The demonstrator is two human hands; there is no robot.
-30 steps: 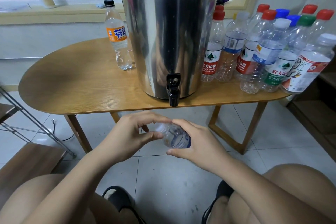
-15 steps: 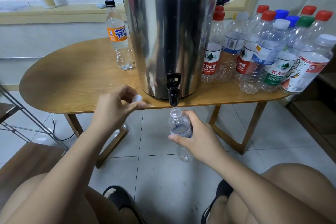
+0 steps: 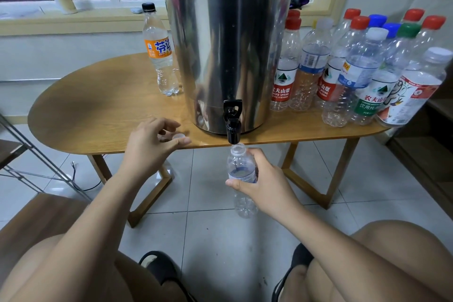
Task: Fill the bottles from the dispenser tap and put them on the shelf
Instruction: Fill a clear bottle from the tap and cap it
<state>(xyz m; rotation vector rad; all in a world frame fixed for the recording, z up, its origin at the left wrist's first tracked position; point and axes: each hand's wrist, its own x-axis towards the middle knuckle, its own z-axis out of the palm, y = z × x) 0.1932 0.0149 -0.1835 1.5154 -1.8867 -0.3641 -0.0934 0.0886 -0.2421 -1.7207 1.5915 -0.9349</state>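
Note:
My right hand (image 3: 264, 184) grips a clear, uncapped plastic bottle (image 3: 239, 162) by its blue label and holds it upright below the table edge. Its mouth is directly under the black tap (image 3: 232, 120) of the tall steel dispenser (image 3: 228, 32); no water is visibly flowing. The bottle looks empty. My left hand (image 3: 149, 144) rests at the front edge of the wooden table (image 3: 98, 105), fingers loosely spread. The small white cap (image 3: 178, 135) lies on the table between the thumb and fingers, beside the thumb tip.
A capped bottle with an orange label (image 3: 161, 56) stands left of the dispenser. Several capped empty bottles (image 3: 355, 73) crowd the table's right end. Dark wooden shelving (image 3: 429, 142) is at the far right, a metal-framed rack (image 3: 24, 154) at the left. My knees and sandals are below.
My left hand took the cap off, carried it left and set it on the table. My right hand turned the bottle upright and raised its mouth to the tap.

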